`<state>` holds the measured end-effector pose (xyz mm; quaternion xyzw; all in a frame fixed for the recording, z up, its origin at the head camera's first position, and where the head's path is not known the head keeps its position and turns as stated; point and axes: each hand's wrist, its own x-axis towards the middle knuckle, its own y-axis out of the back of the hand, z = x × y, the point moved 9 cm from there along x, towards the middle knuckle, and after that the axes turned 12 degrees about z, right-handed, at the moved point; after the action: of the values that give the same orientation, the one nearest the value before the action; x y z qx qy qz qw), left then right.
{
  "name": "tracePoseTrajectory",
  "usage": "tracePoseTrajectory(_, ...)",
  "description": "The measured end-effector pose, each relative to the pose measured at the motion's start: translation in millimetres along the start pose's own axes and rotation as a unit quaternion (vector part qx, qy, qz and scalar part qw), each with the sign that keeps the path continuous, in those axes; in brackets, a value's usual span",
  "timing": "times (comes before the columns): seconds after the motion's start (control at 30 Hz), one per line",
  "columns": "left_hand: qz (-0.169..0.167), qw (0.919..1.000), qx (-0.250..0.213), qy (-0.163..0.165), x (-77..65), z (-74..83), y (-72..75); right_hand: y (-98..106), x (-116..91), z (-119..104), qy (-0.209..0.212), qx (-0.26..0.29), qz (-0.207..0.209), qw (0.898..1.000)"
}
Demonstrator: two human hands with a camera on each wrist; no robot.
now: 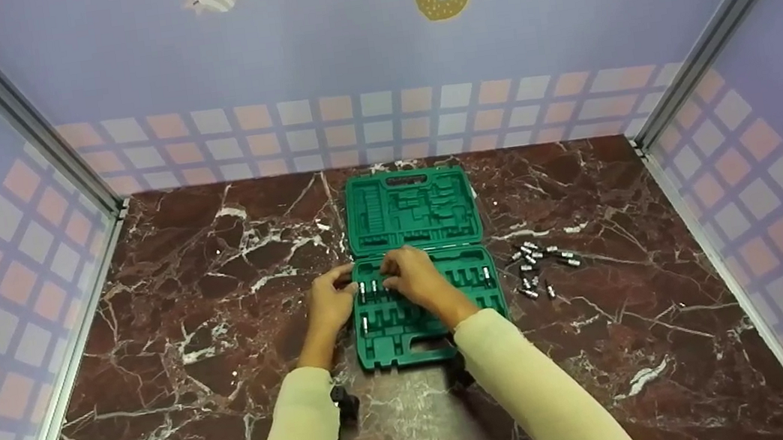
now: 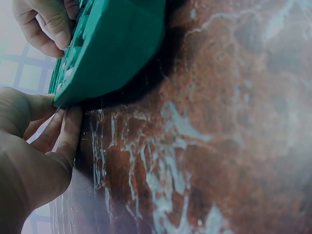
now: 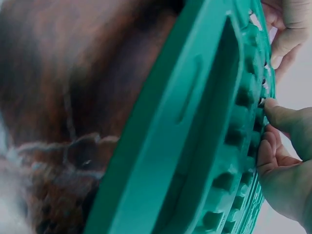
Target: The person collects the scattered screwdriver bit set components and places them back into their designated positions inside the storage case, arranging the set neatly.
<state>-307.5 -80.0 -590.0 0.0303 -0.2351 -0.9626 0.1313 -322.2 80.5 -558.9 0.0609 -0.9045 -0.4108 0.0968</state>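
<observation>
A green plastic socket case (image 1: 380,361) lies open and flat on the marbled surface, its lid (image 1: 410,206) folded back. My left hand (image 1: 331,300) grips the case's left edge, the thumb on the rim and fingers against the side in the left wrist view. Over the upper row of slots, my right hand (image 1: 414,276) pinches a small metal socket (image 3: 261,101), mostly hidden by the thumb and fingers. Silver sockets (image 1: 362,292) sit in slots at the left, another socket (image 1: 486,275) at the right end, and one socket (image 1: 365,325) in the lower row.
Several loose sockets (image 1: 529,256) lie scattered on the dark red marbled surface (image 1: 225,333) to the right of the case. Purple patterned panels (image 1: 368,41) stand at the back and both sides, with metal corner posts (image 1: 6,104).
</observation>
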Motion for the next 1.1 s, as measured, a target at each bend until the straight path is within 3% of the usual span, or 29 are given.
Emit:
tracePoseTrajectory(0.33,0.001,1.0,0.001,0.006,-1.3,-0.4,1.3,-1,2,0,0.003,-0.01,0.023,1.0)
tracePoseTrajectory(0.67,0.01,0.9998,0.017,0.001,0.3,0.7,2.6,1,0,1,0.014,0.014,0.029,0.999)
tracePoseTrajectory(0.97,0.007,0.9999,0.009,0.005,0.6,-0.6,2.0,4,-8,2,0.008,0.037,-0.001,0.999)
tracePoseTrajectory(1.1,0.011,0.9999,0.008,0.001,0.8,0.6,2.5,8,-11,6,0.006,0.02,0.004,1.0)
